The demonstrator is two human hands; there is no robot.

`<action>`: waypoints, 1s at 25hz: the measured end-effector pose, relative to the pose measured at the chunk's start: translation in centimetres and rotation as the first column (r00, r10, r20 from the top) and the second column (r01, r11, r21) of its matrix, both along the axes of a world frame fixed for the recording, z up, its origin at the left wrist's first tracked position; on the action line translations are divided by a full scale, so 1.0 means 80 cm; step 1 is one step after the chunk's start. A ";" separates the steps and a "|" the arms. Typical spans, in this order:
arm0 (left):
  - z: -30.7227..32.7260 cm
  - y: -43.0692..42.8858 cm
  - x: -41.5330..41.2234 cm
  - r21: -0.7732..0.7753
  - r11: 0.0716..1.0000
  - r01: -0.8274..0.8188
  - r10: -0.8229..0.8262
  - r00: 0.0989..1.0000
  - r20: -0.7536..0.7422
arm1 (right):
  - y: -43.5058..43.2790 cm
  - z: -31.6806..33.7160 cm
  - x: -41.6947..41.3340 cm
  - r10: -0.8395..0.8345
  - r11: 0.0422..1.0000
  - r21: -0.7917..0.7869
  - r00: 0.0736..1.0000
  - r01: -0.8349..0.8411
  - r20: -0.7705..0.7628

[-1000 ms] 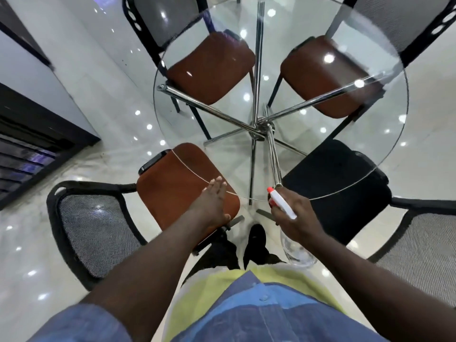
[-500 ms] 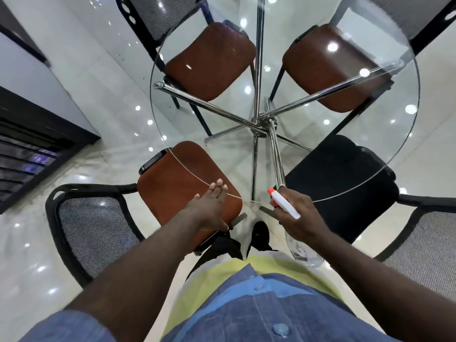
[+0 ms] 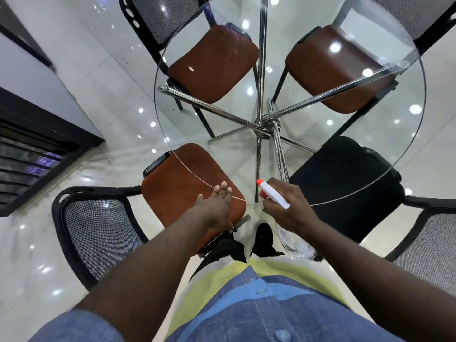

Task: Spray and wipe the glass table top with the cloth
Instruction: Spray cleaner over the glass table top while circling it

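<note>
A round glass table top [image 3: 385, 144] on crossed chrome legs [image 3: 265, 124] fills the upper right of the head view. My right hand [image 3: 287, 208] grips a clear spray bottle [image 3: 272, 195] with a white head and orange nozzle, held at the table's near edge with the nozzle pointing up-left; the clear bottle body hangs below my wrist. My left hand [image 3: 218, 206] lies flat with straight fingers at the near edge of the glass, above a brown chair seat. No cloth is in view.
Several chairs ring the table: brown-seated ones [image 3: 182, 178] near left, far left and far right, a black-seated one [image 3: 345, 183] near right. Mesh chair backs [image 3: 98, 233] stand at both sides. A dark cabinet [image 3: 37, 149] sits on the glossy white floor at left.
The view has shifted slightly closer over the table. My right hand with the spray bottle has moved a little forward over the glass edge; my left hand stays flat at the near edge.
</note>
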State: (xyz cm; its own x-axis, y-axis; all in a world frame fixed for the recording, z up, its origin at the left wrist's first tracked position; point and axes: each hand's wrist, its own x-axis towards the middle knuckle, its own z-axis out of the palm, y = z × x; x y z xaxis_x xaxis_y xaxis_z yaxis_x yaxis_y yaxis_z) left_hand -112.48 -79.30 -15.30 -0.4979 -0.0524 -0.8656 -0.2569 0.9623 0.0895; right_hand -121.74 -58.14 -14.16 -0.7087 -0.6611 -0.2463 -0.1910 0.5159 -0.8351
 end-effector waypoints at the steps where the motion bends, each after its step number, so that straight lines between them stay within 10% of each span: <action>1: 0.000 0.000 -0.001 -0.002 1.000 0.000 0.000 1.000 0.005 | 0.002 -0.001 -0.001 -0.013 1.000 0.004 1.000 0.013 -0.003; 25: 0.011 0.005 -0.016 -0.012 1.000 0.023 -0.022 0.997 0.077 | 0.055 0.005 -0.035 -0.354 0.923 -0.112 0.926 0.369 0.133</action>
State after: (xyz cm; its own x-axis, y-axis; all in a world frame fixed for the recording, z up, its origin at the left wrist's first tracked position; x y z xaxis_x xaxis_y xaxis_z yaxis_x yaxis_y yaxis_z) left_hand -113.75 -78.87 -14.41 -0.4313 -0.0530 -0.9006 -0.2404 0.9689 0.0581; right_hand -124.58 -53.71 -13.79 -0.8793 -0.3970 -0.2631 0.0831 0.4161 -0.9055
